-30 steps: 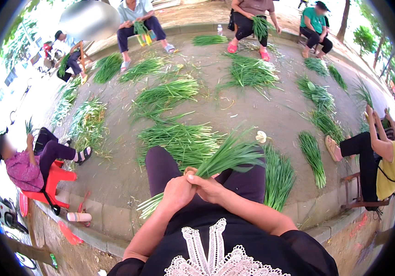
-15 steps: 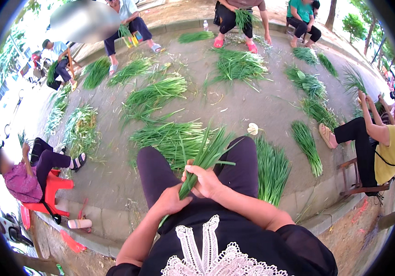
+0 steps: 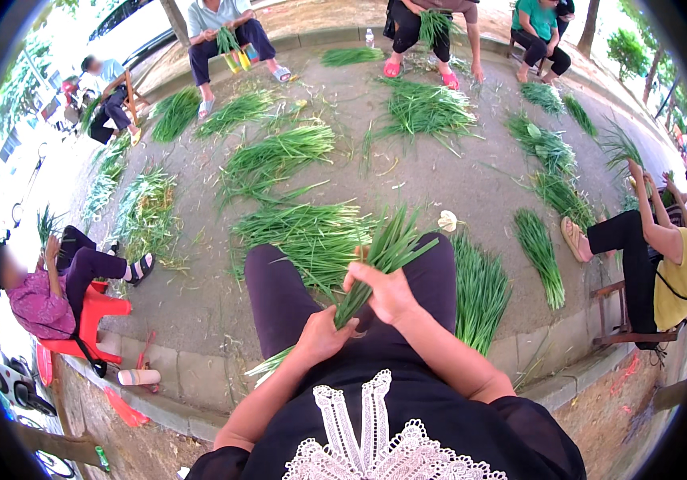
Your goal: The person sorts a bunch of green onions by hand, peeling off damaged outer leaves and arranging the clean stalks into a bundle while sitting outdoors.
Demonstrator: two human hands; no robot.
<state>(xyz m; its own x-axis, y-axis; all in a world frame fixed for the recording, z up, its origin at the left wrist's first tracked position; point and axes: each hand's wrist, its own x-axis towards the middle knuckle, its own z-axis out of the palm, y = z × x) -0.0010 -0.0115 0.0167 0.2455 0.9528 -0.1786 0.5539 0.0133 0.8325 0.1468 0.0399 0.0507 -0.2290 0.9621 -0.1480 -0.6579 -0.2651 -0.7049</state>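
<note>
Across my lap lies a bunch of garlic chives point(image 3: 391, 248), its long green leaves pointing up and away and its pale stem ends showing beside my left wrist. My left hand point(image 3: 326, 332) is closed round the lower part of the bunch. Higher up, my right hand point(image 3: 385, 293) grips the same bunch, thumb across the leaves; some fingertips are hidden behind them. Just beyond my knees is a large heap of chives point(image 3: 303, 236) on the ground. A neat pile of chives point(image 3: 478, 292) lies by my right leg.
More chive piles point(image 3: 427, 110) cover the pavement. A seated person point(image 3: 43, 308) on a red plastic stool point(image 3: 99, 324) is at left; another in yellow point(image 3: 671, 280) sits at right. Several people sit along the far kerb. A pale cylindrical bottle point(image 3: 139, 377) lies near the left kerb.
My right hand has shifted slightly right along with the bunch. The pale stem ends now show more beside my left wrist. The whole view has turned a little.
</note>
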